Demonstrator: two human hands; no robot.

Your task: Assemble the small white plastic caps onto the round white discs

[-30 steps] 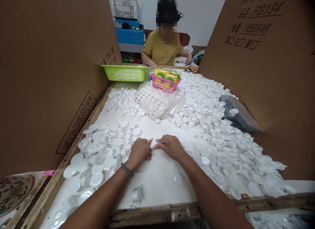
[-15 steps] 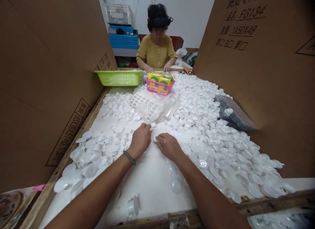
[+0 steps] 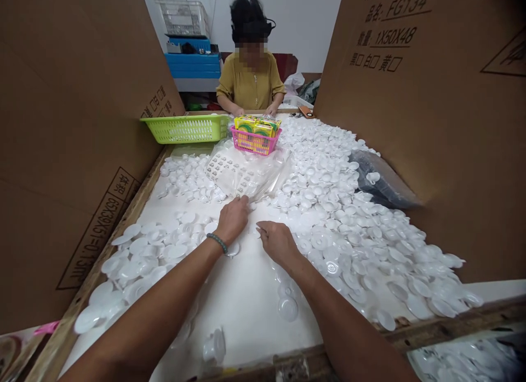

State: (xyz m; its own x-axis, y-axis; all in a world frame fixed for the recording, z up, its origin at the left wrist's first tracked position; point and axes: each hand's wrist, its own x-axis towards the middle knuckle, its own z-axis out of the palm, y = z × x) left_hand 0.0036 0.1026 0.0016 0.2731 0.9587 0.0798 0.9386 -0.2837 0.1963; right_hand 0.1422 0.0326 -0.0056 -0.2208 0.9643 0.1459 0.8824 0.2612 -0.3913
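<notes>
My left hand (image 3: 233, 218), with a beaded bracelet on the wrist, reaches to the near edge of a clear plastic bag (image 3: 269, 176). Its fingers are curled, and whatever they hold is hidden. To its right, my right hand (image 3: 278, 240) is closed in a pinch just above the white tabletop (image 3: 250, 294); what is between the fingertips is too small to make out. White plastic pieces with round discs lie around both hands, in a left pile (image 3: 142, 256) and a larger right pile (image 3: 341, 206). A sheet of small printed marks (image 3: 230, 171) shows at the bag.
Tall cardboard walls (image 3: 82, 124) flank the table. Toward the back stand a green basket (image 3: 187, 130) and a pink basket (image 3: 255, 144) of yellow packets. A dark plastic-wrapped bundle (image 3: 380, 179) lies at right. Across the table sits a person in a yellow top (image 3: 250, 80).
The view has shifted slightly, so the scene sits further left. My left hand has moved forward to the bag's edge, and the gap between my hands has widened a little.
</notes>
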